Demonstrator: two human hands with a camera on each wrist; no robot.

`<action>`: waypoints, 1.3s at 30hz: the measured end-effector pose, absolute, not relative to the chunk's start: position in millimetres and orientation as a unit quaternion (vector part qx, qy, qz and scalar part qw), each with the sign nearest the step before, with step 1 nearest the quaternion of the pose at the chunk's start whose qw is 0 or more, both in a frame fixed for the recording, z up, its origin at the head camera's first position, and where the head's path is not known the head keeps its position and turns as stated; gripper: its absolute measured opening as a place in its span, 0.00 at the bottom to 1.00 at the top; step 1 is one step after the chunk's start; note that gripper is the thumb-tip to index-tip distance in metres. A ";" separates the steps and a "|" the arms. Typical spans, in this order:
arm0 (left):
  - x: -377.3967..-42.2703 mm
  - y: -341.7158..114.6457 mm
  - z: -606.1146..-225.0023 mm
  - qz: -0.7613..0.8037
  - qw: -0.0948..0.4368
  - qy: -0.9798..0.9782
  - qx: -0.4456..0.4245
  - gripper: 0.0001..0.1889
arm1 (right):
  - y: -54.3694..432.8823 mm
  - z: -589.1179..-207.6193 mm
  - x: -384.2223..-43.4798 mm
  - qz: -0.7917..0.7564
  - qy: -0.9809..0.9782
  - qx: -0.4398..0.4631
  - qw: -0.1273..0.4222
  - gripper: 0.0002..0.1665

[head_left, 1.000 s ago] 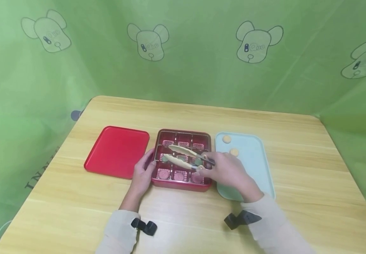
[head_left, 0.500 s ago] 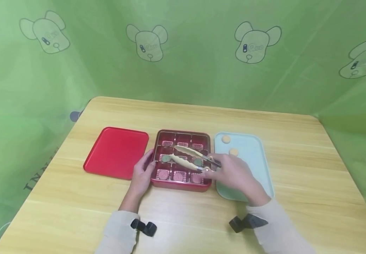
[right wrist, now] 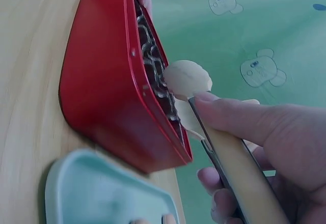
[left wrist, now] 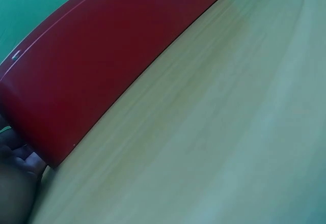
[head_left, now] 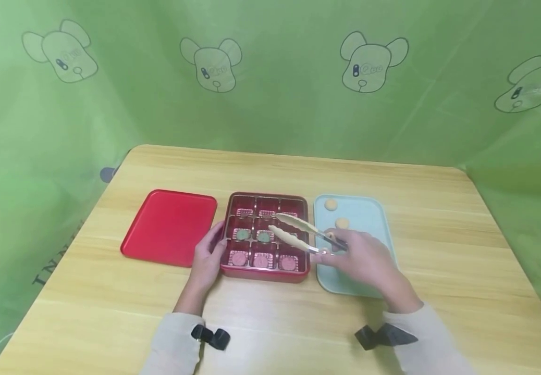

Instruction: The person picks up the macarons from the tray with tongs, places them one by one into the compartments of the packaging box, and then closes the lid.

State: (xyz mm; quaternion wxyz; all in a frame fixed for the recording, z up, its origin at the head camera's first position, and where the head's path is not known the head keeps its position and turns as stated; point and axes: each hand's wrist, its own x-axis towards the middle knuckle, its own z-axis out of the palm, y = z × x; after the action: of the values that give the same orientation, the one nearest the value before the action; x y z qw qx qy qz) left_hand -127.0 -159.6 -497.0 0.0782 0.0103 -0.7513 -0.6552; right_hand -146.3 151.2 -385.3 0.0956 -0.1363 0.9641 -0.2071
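A red square box [head_left: 266,275] with a divided clear insert stands mid-table. Pink round cookies [head_left: 261,260] lie in its front row and green ones [head_left: 264,236] in the middle row. My left hand [head_left: 206,259] holds the box's left side, thumb at the rim. My right hand [head_left: 364,259] grips a pair of tongs [head_left: 294,238] with cream tips and metal handles. Above the right part of the box, the tips stand apart with nothing seen between them. They partly hide the right-hand middle compartment. The right wrist view shows thumb and fingers around the tong handles [right wrist: 239,168].
Left of the box lies a flat red lid [head_left: 169,226]. A pale blue tray [head_left: 383,224] lies to the right, partly under my right hand, with beige round cookies [head_left: 342,223] on it. A green printed curtain [head_left: 289,114] hangs behind the table.
My right hand has moved right with the tongs, from over the middle row towards the blue tray. The middle green cookie now shows uncovered. My left hand stays at the box.
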 end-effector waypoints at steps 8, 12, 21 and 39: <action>-127.0 -160.5 -496.6 -0.653 0.082 -0.753 0.010 0.25 | 174.4 -382.0 -141.4 -0.211 0.966 -0.111 0.098 0.30; -126.9 -160.9 -495.4 -0.654 0.073 -0.753 0.012 0.25 | 184.4 -382.5 -138.5 -0.209 0.968 -0.099 0.099 0.34; -121.4 -157.3 -476.3 -0.659 0.063 -0.749 0.011 0.25 | 200.7 -380.6 -130.8 -0.207 0.970 -0.089 0.093 0.44; -125.6 -160.1 -496.4 -0.656 0.073 -0.751 0.014 0.25 | 242.1 -395.9 -111.8 -0.181 0.977 -0.053 0.102 0.41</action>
State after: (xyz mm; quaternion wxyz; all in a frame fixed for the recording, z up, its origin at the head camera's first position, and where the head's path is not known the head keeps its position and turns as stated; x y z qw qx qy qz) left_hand -125.6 -160.1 -496.4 0.0726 0.0141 -0.7507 -0.6565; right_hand -111.8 242.1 -395.9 0.1019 -0.0532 0.9767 -0.1812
